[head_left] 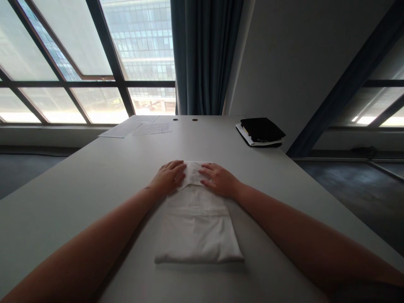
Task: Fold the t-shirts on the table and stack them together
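Note:
A white cloth (198, 235), folded into a long narrow shape, lies on the white table (104, 185) in front of me. Its far end shows a smaller folded flap. My left hand (169, 176) rests flat on the left edge of that far end, fingers extended. On the right edge of the same end lies my right hand (219, 179), its fingers spread apart on the fabric. A strip of cloth shows between the two hands. The near edge of the cloth is wider and runs straight across.
Sheets of paper (151, 128) lie at the table's far left. A black folder or book (263, 129) with white pages sits at the far right. Two small round holes are near the back edge. Behind stand windows and a dark curtain (205, 59).

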`<move>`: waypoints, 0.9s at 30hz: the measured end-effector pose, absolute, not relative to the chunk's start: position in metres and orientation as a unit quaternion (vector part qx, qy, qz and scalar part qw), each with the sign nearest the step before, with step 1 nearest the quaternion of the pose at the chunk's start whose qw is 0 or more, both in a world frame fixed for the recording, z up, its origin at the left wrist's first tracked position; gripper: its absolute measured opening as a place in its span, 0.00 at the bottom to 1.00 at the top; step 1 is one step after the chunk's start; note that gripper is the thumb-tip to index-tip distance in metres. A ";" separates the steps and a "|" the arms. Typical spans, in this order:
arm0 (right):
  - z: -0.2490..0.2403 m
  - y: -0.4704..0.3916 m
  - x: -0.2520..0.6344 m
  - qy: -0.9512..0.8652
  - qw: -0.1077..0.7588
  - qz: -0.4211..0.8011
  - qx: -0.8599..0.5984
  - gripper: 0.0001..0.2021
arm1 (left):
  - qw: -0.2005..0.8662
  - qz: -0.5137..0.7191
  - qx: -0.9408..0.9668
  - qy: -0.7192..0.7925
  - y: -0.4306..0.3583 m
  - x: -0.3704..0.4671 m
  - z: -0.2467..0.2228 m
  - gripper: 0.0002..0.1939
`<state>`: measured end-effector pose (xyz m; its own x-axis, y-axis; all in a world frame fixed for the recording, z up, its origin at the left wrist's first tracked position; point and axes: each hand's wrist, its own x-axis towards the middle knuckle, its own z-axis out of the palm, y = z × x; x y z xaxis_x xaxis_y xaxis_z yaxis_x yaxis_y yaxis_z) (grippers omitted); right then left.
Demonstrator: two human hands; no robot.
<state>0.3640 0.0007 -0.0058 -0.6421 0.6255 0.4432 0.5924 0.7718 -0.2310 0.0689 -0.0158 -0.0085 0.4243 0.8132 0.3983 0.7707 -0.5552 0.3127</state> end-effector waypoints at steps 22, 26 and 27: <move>-0.005 0.023 0.383 -0.904 0.218 0.062 -0.363 0.22 | 0.095 0.156 0.880 0.438 -0.006 0.063 -0.008 0.33; -0.020 0.028 0.366 -0.896 0.145 0.064 -0.415 0.34 | 0.063 0.162 0.862 0.475 0.004 0.098 -0.012 0.32; -0.024 0.029 0.365 -0.894 0.112 0.076 -0.428 0.36 | 0.060 0.145 0.861 0.485 0.005 0.104 -0.014 0.33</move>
